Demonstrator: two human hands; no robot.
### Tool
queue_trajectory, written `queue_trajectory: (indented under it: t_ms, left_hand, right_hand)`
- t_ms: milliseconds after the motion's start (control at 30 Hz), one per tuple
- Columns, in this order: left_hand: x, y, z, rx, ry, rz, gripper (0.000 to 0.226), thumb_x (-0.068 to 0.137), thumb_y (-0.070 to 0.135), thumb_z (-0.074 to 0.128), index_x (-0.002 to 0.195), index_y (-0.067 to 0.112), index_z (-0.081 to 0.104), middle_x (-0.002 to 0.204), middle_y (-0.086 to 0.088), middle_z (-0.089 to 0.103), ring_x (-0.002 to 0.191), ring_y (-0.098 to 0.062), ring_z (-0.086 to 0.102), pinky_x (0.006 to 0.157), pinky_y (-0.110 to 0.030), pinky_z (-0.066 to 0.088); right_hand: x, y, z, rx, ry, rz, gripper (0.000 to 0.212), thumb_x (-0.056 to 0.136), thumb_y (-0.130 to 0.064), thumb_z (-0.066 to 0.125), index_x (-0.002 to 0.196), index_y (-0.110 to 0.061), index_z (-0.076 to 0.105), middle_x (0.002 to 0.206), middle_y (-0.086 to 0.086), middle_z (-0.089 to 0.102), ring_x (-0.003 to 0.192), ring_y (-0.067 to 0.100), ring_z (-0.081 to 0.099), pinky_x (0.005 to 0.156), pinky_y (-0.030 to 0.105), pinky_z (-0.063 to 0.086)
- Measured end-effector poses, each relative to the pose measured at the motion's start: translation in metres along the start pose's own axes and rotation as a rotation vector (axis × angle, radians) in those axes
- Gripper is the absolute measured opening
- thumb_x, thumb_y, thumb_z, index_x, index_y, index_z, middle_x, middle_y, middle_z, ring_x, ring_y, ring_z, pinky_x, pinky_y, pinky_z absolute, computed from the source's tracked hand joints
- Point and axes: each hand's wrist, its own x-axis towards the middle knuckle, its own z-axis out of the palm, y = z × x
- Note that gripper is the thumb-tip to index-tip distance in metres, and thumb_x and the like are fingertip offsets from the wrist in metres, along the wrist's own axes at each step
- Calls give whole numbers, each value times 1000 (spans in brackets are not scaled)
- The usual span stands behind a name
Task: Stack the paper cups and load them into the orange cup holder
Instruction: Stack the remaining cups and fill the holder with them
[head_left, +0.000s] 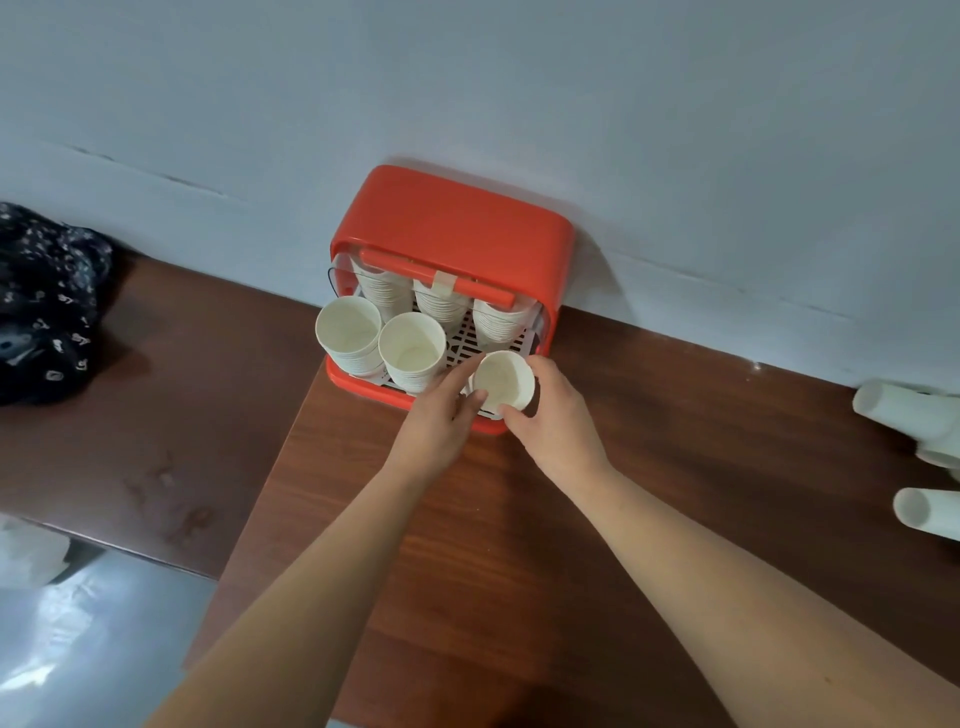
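The orange cup holder (452, 218) stands against the wall with its clear lid lifted. On its white grid tray sit several stacks of white paper cups: two tall stacks at the front left (348, 332) and front middle (412, 347), and others behind them (441, 304). At the tray's front right corner both hands hold one more white cup stack (503, 382). My right hand (558, 415) wraps its right side and my left hand (441, 415) touches its left rim with the fingertips.
More white paper cups lie on their sides at the right edge of the brown wooden table (906, 415), with another below them (924, 512). A dark patterned cloth (47, 301) lies at the far left. Crumpled white material (31, 556) sits at the lower left, off the table.
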Motion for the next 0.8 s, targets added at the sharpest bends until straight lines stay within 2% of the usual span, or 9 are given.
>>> queue_trajectory:
  t_ms: [100,200,333,467,600,667,733,800]
  left_hand:
    - [1,-1,1,18,41,-28,41,102,25,54,143,32,52,126,5,55,110,-8,57,95,-25,44]
    - [2,0,2,11,76,-19,41,101,20,55,140,30,54,121,4,58,106,-10,59,93,-27,48]
    - [2,-4,6,19,110,-21,41,102,19,54,141,31,54,116,4,58,100,-9,59,88,-24,46]
    - [3,-2,8,7,100,-80,45,104,20,49,148,31,47,125,7,55,108,-10,57,91,-24,44]
    - [5,-5,10,8,50,-93,51,102,31,53,150,32,40,136,4,53,121,-16,57,103,-37,47]
    - [5,-7,9,14,77,-103,50,101,36,55,148,25,43,138,3,57,124,-17,57,103,-42,49]
    - [2,-6,9,23,96,-109,47,101,35,55,145,21,45,136,2,60,125,-16,56,102,-42,49]
    - [0,-5,11,36,97,-107,46,102,35,53,144,19,46,136,2,60,124,-16,57,101,-39,49]
  right_hand:
    - [7,0,3,21,-42,-1,66,79,-28,81,138,-24,51,132,-5,56,121,10,51,101,29,46]
    - [9,1,0,9,-97,-43,66,79,-19,81,138,-23,52,131,-3,55,122,12,50,104,33,45]
    - [11,3,0,-67,-113,-34,70,84,-19,77,146,-16,45,138,0,47,126,18,49,106,37,45]
    - [15,1,2,-66,-135,-46,75,84,-21,78,149,-14,41,138,2,45,130,16,42,109,24,35]
    - [15,3,2,-36,-124,-31,71,85,-19,77,148,-20,43,135,0,53,121,16,52,103,32,46]
    - [13,6,3,-2,-87,3,66,84,-23,79,142,-25,49,131,-5,59,115,11,56,97,30,50]
    - [12,9,4,24,-75,27,64,83,-27,80,139,-25,51,128,-8,61,110,8,56,93,26,50]
    - [11,11,5,22,-85,31,64,83,-30,80,139,-26,51,130,-7,61,111,8,56,95,28,50]
